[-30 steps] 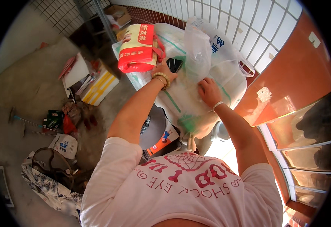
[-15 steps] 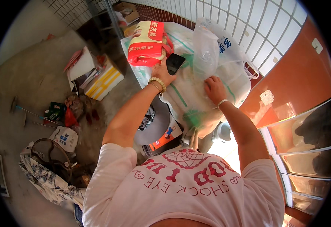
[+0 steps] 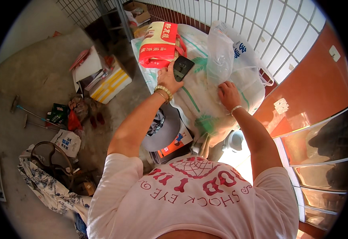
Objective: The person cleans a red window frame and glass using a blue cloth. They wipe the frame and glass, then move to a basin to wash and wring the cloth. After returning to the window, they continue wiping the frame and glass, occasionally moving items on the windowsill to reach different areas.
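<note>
A black phone (image 3: 183, 68) is gripped in my left hand (image 3: 168, 81), its thumb and fingers along the near-left edge. The screen faces up and shows faint pale digits. Just beyond it sits a red and cream printed bag (image 3: 158, 44). My right hand (image 3: 229, 95) rests with its fingers slightly bent on a bulky heap covered by a white plastic sheet with green marks (image 3: 190, 93). Its fingertips lie near the lower end of a crumpled clear plastic bag (image 3: 220, 55); whether they touch that bag is hard to see.
Below the heap's near-left side lie a grey cap (image 3: 164, 129) and an orange-printed box (image 3: 178, 145). A white and yellow carton (image 3: 109, 81) stands on the floor at left, with a steering wheel (image 3: 51, 161) nearer. White tiled wall (image 3: 261, 28) rises behind; reddish panel (image 3: 301, 87) at right.
The phone's screen was dark and now shows faint digits. Both hands keep nearly the same places, while the whole view has shifted slightly.
</note>
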Demonstrator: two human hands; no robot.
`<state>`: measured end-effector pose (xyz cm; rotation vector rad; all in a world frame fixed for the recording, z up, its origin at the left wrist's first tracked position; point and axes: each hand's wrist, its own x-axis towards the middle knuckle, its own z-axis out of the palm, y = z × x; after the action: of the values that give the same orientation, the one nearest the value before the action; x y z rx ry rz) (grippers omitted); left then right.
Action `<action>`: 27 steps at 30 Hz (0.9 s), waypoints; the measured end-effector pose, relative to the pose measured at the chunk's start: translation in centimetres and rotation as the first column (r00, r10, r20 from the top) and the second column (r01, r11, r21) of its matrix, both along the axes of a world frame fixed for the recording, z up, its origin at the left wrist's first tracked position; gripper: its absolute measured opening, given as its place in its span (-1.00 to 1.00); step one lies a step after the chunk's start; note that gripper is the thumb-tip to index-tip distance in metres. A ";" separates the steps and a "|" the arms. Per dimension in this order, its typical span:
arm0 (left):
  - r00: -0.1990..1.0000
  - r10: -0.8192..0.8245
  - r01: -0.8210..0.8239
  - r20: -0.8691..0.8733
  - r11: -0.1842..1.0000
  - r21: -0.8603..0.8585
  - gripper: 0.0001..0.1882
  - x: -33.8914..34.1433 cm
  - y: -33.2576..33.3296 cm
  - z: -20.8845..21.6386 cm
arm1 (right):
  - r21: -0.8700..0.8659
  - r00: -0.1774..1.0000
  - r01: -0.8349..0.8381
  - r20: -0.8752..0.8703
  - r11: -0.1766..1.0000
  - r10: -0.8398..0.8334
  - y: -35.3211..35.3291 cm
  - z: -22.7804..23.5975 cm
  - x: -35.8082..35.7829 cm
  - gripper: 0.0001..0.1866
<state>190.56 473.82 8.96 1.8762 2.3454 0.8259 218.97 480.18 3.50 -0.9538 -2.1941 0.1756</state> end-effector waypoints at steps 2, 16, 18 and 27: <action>1.000 -0.014 0.014 -0.012 1.000 0.005 0.06 0.0 -0.2 0.1 | 0.005 1.000 0.001 0.003 1.000 -0.001 0.0 -0.1 0.0 -0.89; 0.980 0.038 -0.100 -0.198 0.943 -0.318 0.00 1.3 5.4 -0.6 | 0.007 1.000 -0.019 0.020 1.000 0.019 -0.1 0.0 0.3 -0.86; 0.984 0.068 -0.121 -0.167 0.936 -0.330 0.01 1.4 5.9 -0.9 | 0.007 0.999 -0.029 0.013 1.000 0.029 0.1 0.3 0.2 -0.87; 0.970 0.166 -0.214 -0.176 0.928 -0.306 0.09 2.4 4.7 -0.4 | -0.010 0.993 -0.080 -0.084 0.997 0.078 0.3 -0.1 0.9 -0.81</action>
<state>192.94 478.56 8.52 1.6460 2.5887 0.2870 219.89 480.49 3.41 -0.8523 -2.1572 0.2636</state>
